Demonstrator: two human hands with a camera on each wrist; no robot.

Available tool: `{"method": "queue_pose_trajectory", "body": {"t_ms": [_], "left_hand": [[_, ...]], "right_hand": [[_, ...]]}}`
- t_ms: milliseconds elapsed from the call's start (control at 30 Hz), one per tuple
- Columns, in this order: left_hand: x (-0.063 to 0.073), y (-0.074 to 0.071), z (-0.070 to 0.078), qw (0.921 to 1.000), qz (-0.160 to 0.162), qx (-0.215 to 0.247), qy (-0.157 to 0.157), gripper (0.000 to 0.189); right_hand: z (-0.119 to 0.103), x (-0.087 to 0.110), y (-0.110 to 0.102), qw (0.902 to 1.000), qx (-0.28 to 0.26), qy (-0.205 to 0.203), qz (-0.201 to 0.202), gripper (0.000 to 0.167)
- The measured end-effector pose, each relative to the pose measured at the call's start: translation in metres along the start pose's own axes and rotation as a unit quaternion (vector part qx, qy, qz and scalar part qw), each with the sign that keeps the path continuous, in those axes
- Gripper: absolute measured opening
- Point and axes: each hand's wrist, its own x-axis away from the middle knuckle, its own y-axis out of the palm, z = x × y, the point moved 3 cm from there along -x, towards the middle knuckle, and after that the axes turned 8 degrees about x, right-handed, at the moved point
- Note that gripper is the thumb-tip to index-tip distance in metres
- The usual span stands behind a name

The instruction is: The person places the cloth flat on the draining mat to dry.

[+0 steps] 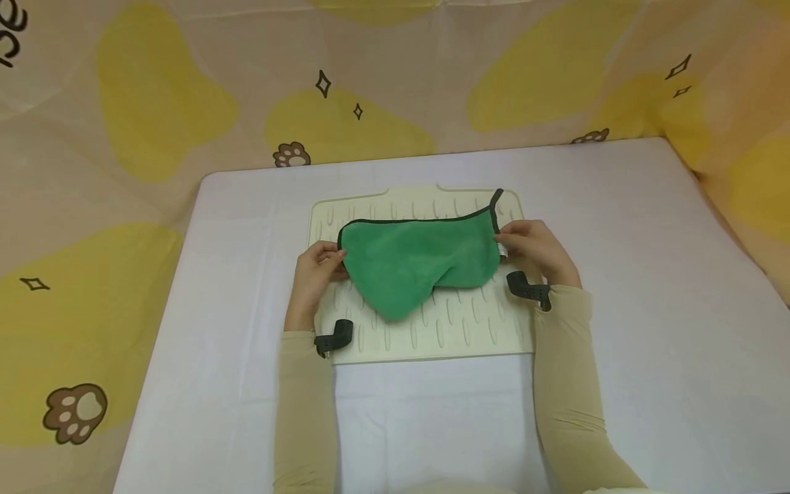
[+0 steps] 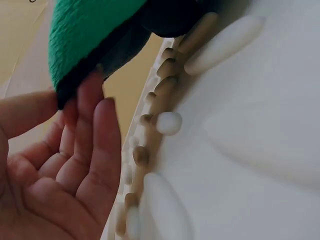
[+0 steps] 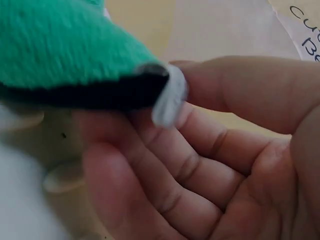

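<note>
A green cloth [image 1: 407, 261] with black edging is stretched between both hands over a cream ridged mat [image 1: 426, 339]. My left hand [image 1: 315, 274] pinches its left edge between thumb and fingers; the left wrist view shows the green pile and dark binding [image 2: 82, 75] at the fingertips. At the cloth's right edge my right hand [image 1: 533, 248] pinches near a small white tag [image 3: 171, 97]. A black loop [image 1: 496, 199] sticks up from the upper right corner. The lower edge hangs unevenly, with a pointed flap at left and a fold right of it.
The mat lies on a table with a white cover [image 1: 654, 329]. Behind and at the sides hangs a beige and yellow patterned curtain [image 1: 382, 62]. A black wrist camera [image 1: 336, 336] is strapped to the left wrist, another [image 1: 526, 287] to the right.
</note>
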Motion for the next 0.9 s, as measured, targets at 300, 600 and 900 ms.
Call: {"method": "queue_pose_trajectory", "body": {"t_ms": [300, 600, 900], "left_hand": [[-0.001, -0.01, -0.003, 0.9986, 0.031, 0.042, -0.003, 0.024], [0.004, -0.015, -0.005, 0.9877, -0.136, -0.031, -0.07, 0.03], [0.001, -0.013, -0.003, 0.9952, -0.091, -0.013, -0.035, 0.017]], "right_hand": [[-0.001, -0.003, 0.012, 0.9973, -0.05, 0.001, -0.055, 0.022], [0.004, 0.001, 0.01, 0.9943, -0.04, 0.017, -0.098, 0.027], [0.004, 0.004, 0.003, 0.996, -0.039, -0.015, -0.078, 0.024]]}}
